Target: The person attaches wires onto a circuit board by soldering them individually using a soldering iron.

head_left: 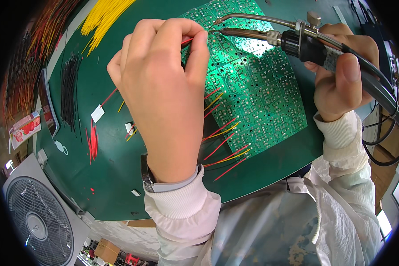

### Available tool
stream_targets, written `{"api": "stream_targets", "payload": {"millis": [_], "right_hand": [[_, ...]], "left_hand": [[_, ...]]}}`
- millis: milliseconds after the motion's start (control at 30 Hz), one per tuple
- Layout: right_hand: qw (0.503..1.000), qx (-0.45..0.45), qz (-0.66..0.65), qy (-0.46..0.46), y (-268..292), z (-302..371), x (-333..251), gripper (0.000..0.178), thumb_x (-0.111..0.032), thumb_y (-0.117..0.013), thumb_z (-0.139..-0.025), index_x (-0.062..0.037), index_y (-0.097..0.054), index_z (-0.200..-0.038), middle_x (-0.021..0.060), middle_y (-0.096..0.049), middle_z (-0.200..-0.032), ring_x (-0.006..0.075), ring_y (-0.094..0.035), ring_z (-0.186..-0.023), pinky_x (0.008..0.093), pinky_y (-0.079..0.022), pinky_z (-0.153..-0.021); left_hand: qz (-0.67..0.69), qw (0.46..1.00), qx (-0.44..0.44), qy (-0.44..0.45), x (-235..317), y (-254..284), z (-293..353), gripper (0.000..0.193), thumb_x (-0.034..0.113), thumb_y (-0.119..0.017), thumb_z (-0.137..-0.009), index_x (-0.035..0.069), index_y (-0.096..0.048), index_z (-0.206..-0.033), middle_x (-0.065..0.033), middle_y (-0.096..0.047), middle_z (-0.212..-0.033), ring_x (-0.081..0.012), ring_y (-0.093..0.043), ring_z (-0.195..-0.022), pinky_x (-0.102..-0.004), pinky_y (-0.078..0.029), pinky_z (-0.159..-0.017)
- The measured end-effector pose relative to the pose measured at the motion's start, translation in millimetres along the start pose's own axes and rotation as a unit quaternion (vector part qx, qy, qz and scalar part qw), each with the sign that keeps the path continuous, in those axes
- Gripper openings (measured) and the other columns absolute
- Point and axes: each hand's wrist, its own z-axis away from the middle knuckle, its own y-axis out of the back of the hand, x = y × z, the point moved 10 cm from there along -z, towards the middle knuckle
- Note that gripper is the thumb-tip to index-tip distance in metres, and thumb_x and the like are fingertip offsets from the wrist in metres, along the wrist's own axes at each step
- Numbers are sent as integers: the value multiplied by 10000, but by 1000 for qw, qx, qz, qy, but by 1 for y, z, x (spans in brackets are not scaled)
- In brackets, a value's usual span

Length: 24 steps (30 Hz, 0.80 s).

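A green panel of circuit boards (270, 95) lies on the table, with red and yellow wires (221, 131) sticking out along its left edge. My left hand (159, 84) is over the panel's upper left edge, thumb and forefinger pinched on a red wire (187, 41). My right hand (341, 84) grips a soldering iron (292, 42) from the right. A thin metal feed tube (257, 17) is clamped above the iron's barrel. Both tips meet close to my left fingertips, over the panel. My left hand hides part of the panel's left side.
On the green mat (115, 177) lie yellow wires (104, 20), black wires (70, 91) and short red wires (92, 144). A white tag (97, 113) lies by my left hand. A fan (37, 226) stands lower left. Black cables (381, 142) hang at the right.
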Motion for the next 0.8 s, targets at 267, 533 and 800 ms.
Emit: {"api": "stream_targets", "payload": {"millis": [267,533,800], "right_hand": [[999,23,49,-3,4,2,-1,319,-205,-495,-875,98,-504,-974,285,-587,-814,233,-578,-525,281,-464,-425],[999,30,7,-20,6,2,3,315,-207,-509,-871,81,-508,-998,284,-589,-814,233,-581,-520,283,-479,-431],[1000,0,-4,-7,4,2,3,297,-220,-502,-909,60,-511,-1006,261,-599,-831,214,-587,-548,269,-475,-469]], "left_hand": [[13,1000,8,-10,0,1,1,81,45,-732,-804,6,-678,-849,-69,-649,-804,-169,-638,-705,-273,-501,-675],[25,999,17,-17,0,1,1,81,43,-730,-804,2,-675,-845,-72,-649,-797,-171,-642,-701,-273,-507,-675],[23,999,19,-26,1,1,1,83,35,-727,-798,0,-666,-842,-76,-649,-795,-180,-646,-701,-279,-505,-668]]}}
